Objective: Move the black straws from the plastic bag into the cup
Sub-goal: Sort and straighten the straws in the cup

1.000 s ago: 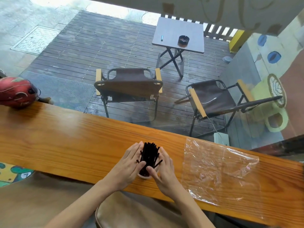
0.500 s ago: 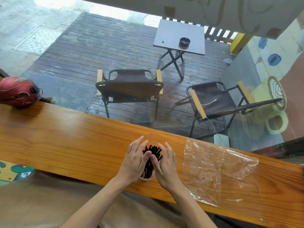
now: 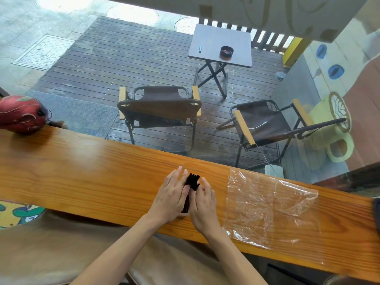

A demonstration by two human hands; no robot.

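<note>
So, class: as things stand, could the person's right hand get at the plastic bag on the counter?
Probably yes. The right hand rests against the black straws in the cup, and the plastic bag lies flat on the wooden counter just to that side, with nothing between them.

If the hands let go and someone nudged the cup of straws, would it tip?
Probably tippy: the black straws stand far above the small cup. Likely light too. The left hand and right hand flank the bundle.
</note>
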